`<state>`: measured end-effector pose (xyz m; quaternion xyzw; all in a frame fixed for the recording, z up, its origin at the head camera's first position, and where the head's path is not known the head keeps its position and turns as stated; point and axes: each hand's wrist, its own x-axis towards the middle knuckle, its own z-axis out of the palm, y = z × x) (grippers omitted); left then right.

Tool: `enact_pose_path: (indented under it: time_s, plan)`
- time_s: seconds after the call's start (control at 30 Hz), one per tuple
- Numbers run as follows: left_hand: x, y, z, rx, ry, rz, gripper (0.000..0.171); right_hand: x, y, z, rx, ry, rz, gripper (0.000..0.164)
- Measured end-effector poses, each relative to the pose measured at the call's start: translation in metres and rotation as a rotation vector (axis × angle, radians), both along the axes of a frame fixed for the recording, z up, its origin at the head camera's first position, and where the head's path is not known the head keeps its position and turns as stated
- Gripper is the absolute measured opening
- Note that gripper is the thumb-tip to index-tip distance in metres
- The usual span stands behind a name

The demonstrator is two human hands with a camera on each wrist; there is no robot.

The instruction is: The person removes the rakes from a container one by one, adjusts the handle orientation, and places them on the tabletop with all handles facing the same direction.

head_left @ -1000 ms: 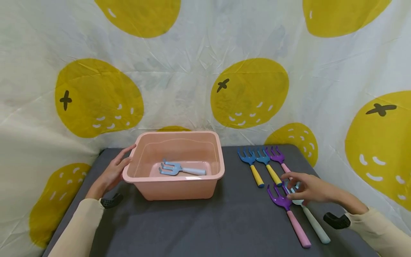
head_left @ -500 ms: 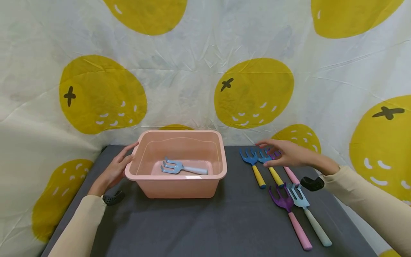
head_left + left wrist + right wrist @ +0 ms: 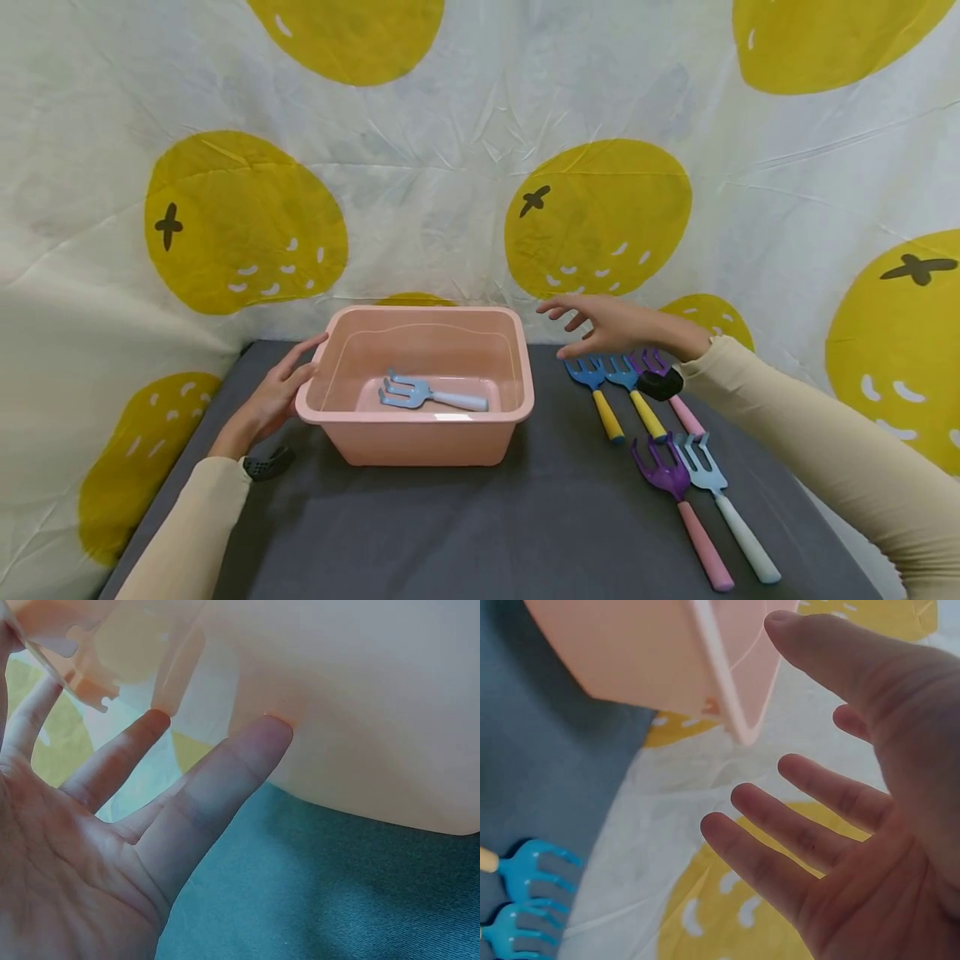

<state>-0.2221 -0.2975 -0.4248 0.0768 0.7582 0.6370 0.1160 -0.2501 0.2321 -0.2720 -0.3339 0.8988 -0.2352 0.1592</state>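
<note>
A pink plastic tub (image 3: 420, 443) stands at the back of the table, one pale blue garden hand fork (image 3: 408, 393) lying inside. My left hand (image 3: 272, 400) is at the tub's left end; in the left wrist view, its extended fingers (image 3: 225, 780) touch the outer wall below the rim. Right of the tub, my right hand (image 3: 611, 323) hangs in the air, holding nothing, fingers spread. Below it lie two blue hand forks with yellow handles (image 3: 607, 417) and a purple one with a pink handle (image 3: 686, 415), partly hidden by the wrist.
Nearer on the right lie another purple hand fork (image 3: 667, 477) with a pink handle and a pale blue one (image 3: 705, 475) with a pale green handle. Dark grey cloth covers the table (image 3: 390, 533). A white curtain (image 3: 427, 208) with yellow fruit prints hangs close behind.
My right hand has moved left and away from me, from above the nearer forks, past the farther ones, towards the tub's right end. My left hand stays at the tub.
</note>
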Motion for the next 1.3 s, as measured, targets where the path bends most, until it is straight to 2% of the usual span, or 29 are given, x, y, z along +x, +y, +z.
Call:
enact_pose_path:
  time_s: [0.13,0.33,0.6,0.77,0.9,1.0,1.1,1.2,1.3]
  plan:
    - [0.000,-0.001,-0.001,0.006,-0.004,0.003,0.063,-0.013,-0.022,0.006,0.032,0.025,0.043,0.075]
    - [-0.003,0.002,-0.002,0.013,0.024,-0.002,0.062,-0.032,-0.053,0.009,0.053,0.003,0.109,0.074]
    - [-0.005,0.004,-0.003,0.004,0.030,0.019,0.062,-0.053,-0.102,-0.002,0.087,-0.056,0.164,0.073]
    - [-0.004,0.002,-0.002,-0.005,0.023,0.030,0.063,-0.064,-0.138,-0.014,0.148,-0.053,0.231,0.071]
    - [-0.004,0.001,-0.002,-0.012,0.025,0.037,0.063,-0.072,-0.164,-0.031,0.208,-0.046,0.254,0.067]
    - [-0.005,0.001,-0.001,-0.009,0.026,0.039,0.063,-0.081,-0.178,-0.052,0.248,-0.072,0.276,0.064]
    - [-0.005,0.002,-0.001,-0.008,0.022,0.040,0.063,-0.093,-0.185,-0.075,0.250,-0.190,0.257,0.065]
    - [-0.005,0.002,-0.002,-0.006,0.023,0.037,0.064,-0.099,-0.188,-0.093,0.225,-0.355,0.180,0.067]
    - [-0.005,0.002,-0.003,0.003,0.022,0.034,0.063,-0.097,-0.189,-0.103,0.268,-0.410,0.130,0.055]
